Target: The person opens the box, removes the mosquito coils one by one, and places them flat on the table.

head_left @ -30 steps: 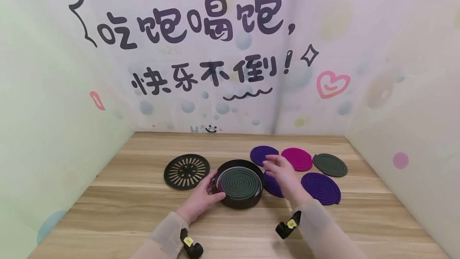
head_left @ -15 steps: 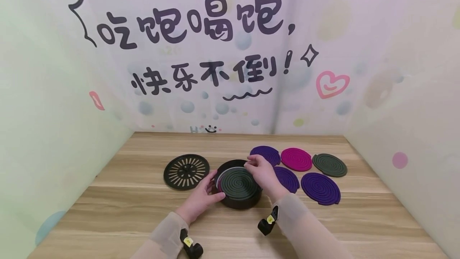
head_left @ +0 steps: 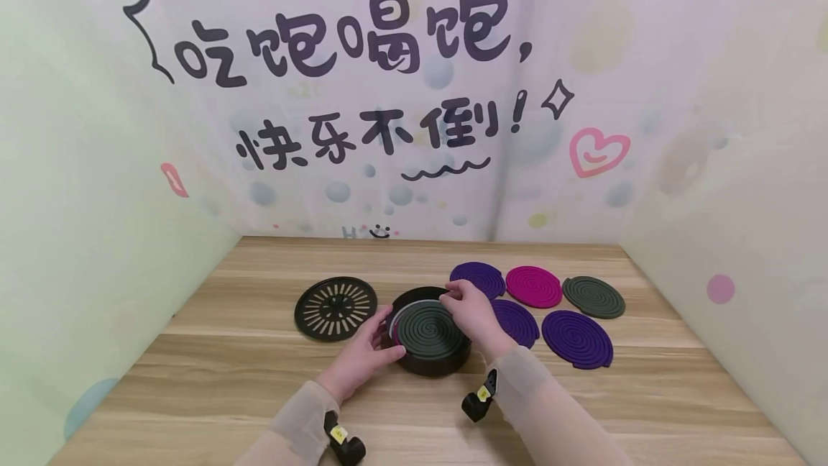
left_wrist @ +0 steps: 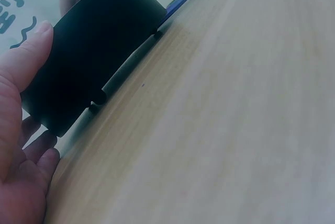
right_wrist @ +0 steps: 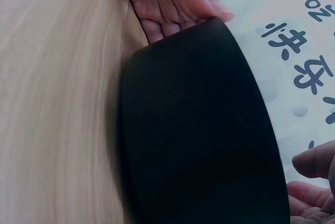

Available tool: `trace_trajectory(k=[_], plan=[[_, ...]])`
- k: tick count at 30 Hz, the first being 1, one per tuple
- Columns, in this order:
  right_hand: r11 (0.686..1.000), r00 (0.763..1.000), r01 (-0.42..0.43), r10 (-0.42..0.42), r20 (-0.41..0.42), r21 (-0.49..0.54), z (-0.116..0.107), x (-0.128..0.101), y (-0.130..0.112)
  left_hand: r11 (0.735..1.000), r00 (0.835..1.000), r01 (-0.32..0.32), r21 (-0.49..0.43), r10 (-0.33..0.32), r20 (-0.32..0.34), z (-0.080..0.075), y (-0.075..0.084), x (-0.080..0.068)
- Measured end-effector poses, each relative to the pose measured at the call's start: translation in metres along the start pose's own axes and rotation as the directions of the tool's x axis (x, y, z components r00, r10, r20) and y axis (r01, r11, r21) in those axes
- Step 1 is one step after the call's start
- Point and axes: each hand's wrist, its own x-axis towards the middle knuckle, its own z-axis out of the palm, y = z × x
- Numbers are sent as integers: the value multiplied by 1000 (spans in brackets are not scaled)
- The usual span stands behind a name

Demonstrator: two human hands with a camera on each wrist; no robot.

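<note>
A round black mosquito coil tin [head_left: 432, 367] stands on the table with a dark green mosquito coil [head_left: 430, 331] in it. A magenta edge shows under the coil's left side. My left hand [head_left: 364, 357] grips the tin's left side, thumb at the rim and fingers round the wall. My right hand [head_left: 477, 313] is at the tin's back right rim, thumb and fingertips close together. In the right wrist view, this hand's thumb and fingers [right_wrist: 309, 194] lie just past the tin's rim; I cannot tell what they hold.
Left of the tin lies a black slotted lid [head_left: 336, 303]. To the right are a far purple coil [head_left: 477, 277], a magenta coil [head_left: 533, 286], a green coil [head_left: 594, 297], a purple coil [head_left: 517, 323] behind my right hand and a near purple coil [head_left: 578, 339].
My right hand has come left from above the purple coils to the tin's rim, its fingers drawing together; over the last half second it hardly moves. The left hand stays on the tin.
</note>
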Motion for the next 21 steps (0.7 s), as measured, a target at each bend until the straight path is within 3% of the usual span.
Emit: trace_trajectory(k=[21], plan=[[1000, 1000, -6, 6, 9, -23, 2, -1, -5, 1000, 1000, -19, -14, 19, -1, 1, -1, 1]])
